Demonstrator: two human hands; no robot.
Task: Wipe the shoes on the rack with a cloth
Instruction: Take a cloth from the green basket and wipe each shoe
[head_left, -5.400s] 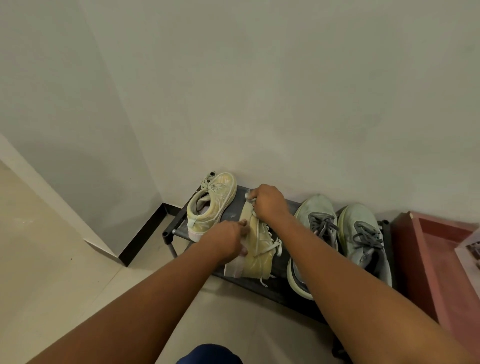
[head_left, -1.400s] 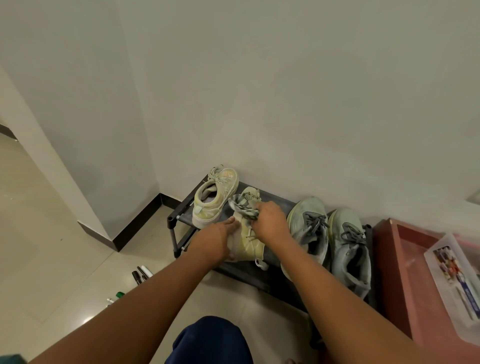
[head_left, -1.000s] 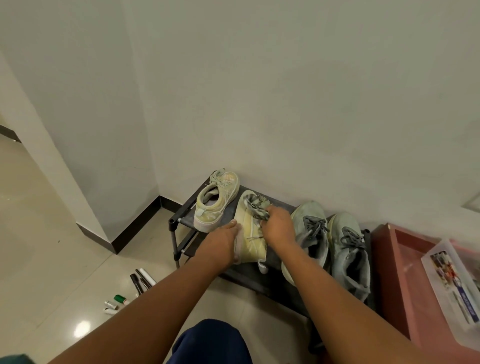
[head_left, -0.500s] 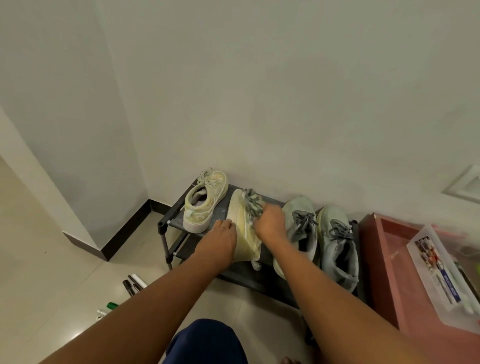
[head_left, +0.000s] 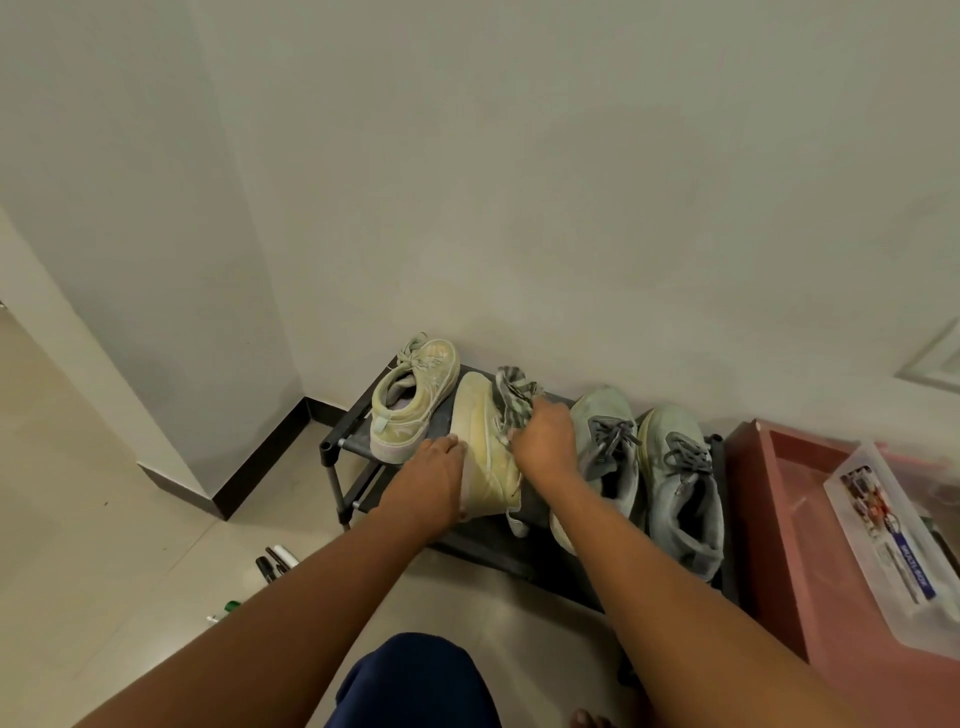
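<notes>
A striped grey cloth (head_left: 511, 397) is gripped by the right hand (head_left: 545, 441) against the tilted pale-yellow canvas sneaker (head_left: 485, 449), steadied by the left hand's (head_left: 428, 475) flat fingers; the cloth now sits nearer the toe than a second ago.

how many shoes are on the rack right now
4. One cream shoe sits at the rack's far left; a second cream shoe lies tipped between both hands; two grey shoes stand on the right. None looks hidden.

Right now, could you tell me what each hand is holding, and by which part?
The right hand grips the striped cloth by its bunched middle. The left hand steadies the yellow shoe at its heel end, tipped on its side on the rack.
</notes>
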